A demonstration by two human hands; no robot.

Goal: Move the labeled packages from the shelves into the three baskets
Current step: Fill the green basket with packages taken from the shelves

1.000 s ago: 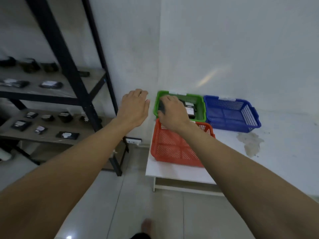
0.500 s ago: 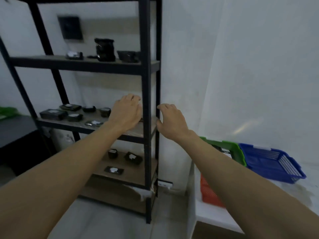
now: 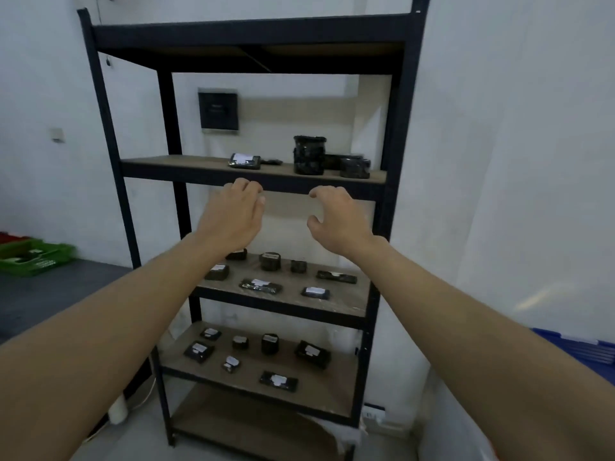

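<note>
A black metal shelf rack stands straight ahead with several black packages bearing white labels. On the upper board lie a flat labeled package, a tall black wrapped package and a shorter one. More packages sit on the middle board and the lower board. My left hand and my right hand are raised in front of the upper board's edge, both empty with fingers curled apart. Only a corner of the blue basket shows at the right.
A green crate sits on a dark surface at the far left. A dark panel hangs on the wall behind the rack. Cardboard lies under the lowest board. A wall socket is low at the right.
The view swung left from the baskets to face the rack. My right hand left the green basket, and both hands rose empty to the upper board's front edge.
</note>
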